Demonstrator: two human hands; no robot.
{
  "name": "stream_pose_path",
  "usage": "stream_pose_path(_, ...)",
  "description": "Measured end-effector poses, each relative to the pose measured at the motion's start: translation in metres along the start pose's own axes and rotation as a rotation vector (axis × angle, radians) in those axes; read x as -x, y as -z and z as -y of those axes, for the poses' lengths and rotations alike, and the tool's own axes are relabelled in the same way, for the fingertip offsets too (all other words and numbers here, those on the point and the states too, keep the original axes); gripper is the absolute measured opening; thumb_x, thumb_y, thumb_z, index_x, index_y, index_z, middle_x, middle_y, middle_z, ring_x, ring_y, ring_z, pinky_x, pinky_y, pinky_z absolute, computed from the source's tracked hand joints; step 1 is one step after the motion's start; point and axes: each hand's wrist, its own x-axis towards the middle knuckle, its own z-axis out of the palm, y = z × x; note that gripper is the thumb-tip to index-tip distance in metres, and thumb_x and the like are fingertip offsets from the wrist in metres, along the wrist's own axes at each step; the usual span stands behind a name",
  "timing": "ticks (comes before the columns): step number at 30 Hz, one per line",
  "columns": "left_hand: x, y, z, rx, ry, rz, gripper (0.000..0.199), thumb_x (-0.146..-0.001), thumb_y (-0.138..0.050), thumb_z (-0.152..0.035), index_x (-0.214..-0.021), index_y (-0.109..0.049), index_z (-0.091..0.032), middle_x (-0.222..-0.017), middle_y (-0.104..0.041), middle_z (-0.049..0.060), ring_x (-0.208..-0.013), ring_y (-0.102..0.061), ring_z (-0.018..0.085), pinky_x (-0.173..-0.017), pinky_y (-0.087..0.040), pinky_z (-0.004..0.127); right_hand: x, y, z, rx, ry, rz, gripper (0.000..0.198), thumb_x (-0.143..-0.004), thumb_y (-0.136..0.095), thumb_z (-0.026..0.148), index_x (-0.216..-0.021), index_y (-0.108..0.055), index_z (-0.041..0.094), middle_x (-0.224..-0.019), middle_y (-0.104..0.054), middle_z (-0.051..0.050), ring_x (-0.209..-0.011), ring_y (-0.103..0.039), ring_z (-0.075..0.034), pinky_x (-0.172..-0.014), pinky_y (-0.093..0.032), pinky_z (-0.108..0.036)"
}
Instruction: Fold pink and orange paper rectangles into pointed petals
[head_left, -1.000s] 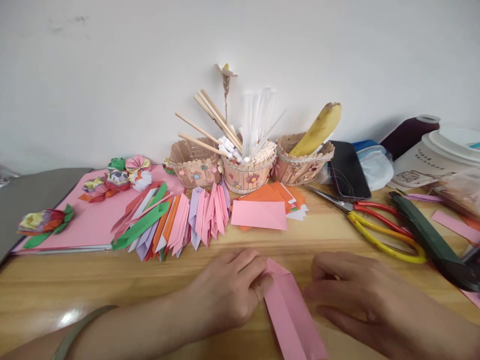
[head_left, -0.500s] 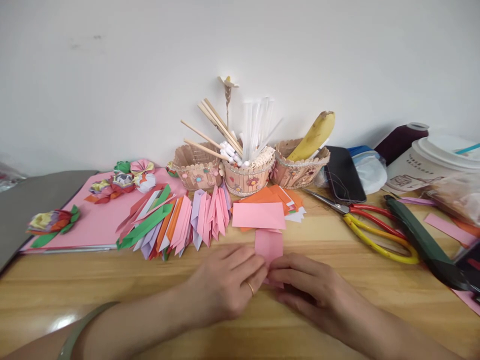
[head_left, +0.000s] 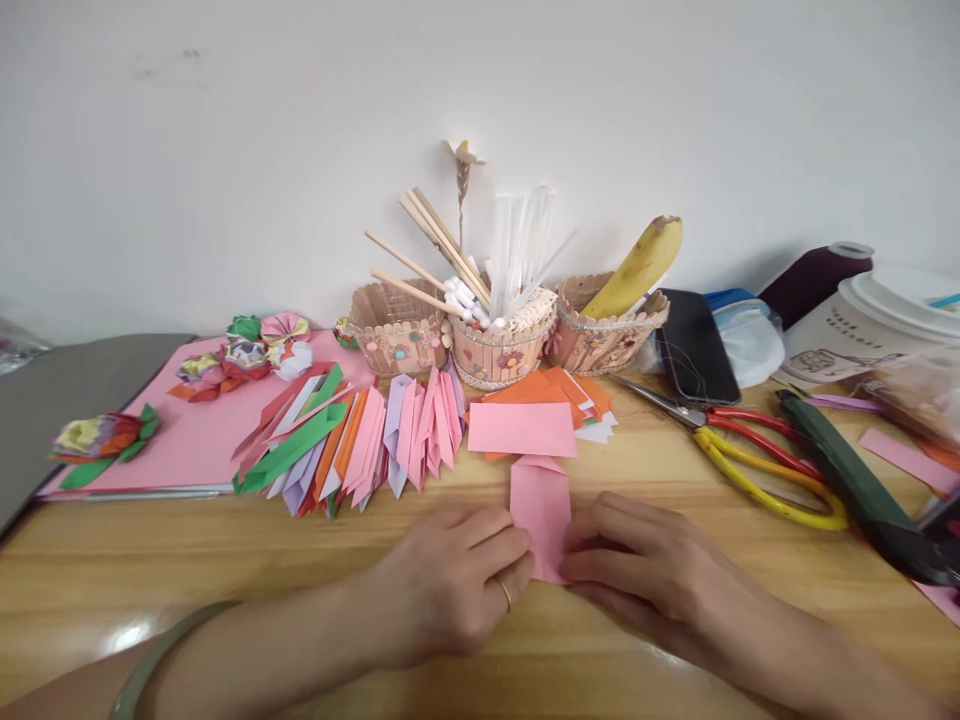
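Note:
A strip of pink paper lies upright on the table between my hands, its far corners folded in. My left hand is closed on the strip's left edge, a ring on one finger. On the opposite side, my right hand grips the lower right edge between thumb and fingers; the thumb is partly hidden. Just beyond the strip, a flat pink rectangle rests across a stack of orange paper pieces. Left of these, a row of folded paper pieces in pink, purple, orange and green spreads out.
Decorated baskets along the wall hold sticks, clear tubes and a banana. To the right are scissors, a phone, a dark green tool and a white tub. Paper flowers sit on pink sheets at left.
My hands have moved apart, the right one shifting rightward, and more of the pink strip shows between them. The view has shifted slightly.

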Motion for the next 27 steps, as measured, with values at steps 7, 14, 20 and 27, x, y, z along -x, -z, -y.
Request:
stream_pose_path(7,0.000,0.005,-0.007,0.076,-0.016,0.025,0.025,-0.094,-0.037,-0.010,-0.084,-0.060,-0.012,-0.079,-0.062,0.005,-0.075,-0.058,0.014,-0.068,-0.051,0.025,0.000,-0.006,-0.001,0.031,0.009,-0.051,0.013,-0.093,-0.049,0.018,-0.089,-0.061,0.019,-0.085,-0.059,-0.004,-0.077,-0.052,-0.015,-0.067,-0.041,-0.028)
stream_pose_path(14,0.001,0.009,-0.013,0.078,-0.027,-0.001,0.031,-0.091,-0.032,-0.004,-0.083,-0.061,-0.008,-0.082,-0.063,0.009,-0.072,-0.058,0.017,-0.062,-0.053,0.029,-0.004,-0.006,-0.005,0.027,-0.018,-0.078,0.014,-0.093,-0.048,0.022,-0.089,-0.061,0.020,-0.086,-0.060,-0.003,-0.079,-0.052,-0.015,-0.068,-0.042,-0.028)
stream_pose_path(20,0.000,0.009,-0.019,0.049,0.010,-0.052,0.034,-0.088,-0.030,-0.002,-0.084,-0.063,-0.007,-0.080,-0.065,0.010,-0.065,-0.058,0.017,-0.054,-0.052,0.029,-0.006,-0.016,-0.005,-0.002,-0.160,-0.114,0.013,-0.093,-0.049,0.022,-0.082,-0.055,0.019,-0.082,-0.057,-0.003,-0.077,-0.053,-0.016,-0.065,-0.043,-0.027)
stream_pose_path(27,0.002,0.011,-0.025,-0.006,0.050,-0.030,0.031,-0.082,-0.032,-0.001,-0.079,-0.062,-0.010,-0.078,-0.065,0.008,-0.065,-0.059,0.017,-0.049,-0.049,0.025,-0.008,-0.019,-0.003,0.014,-0.210,-0.119,0.014,-0.091,-0.049,0.019,-0.078,-0.053,0.019,-0.081,-0.056,-0.003,-0.074,-0.053,-0.016,-0.063,-0.044,-0.027)
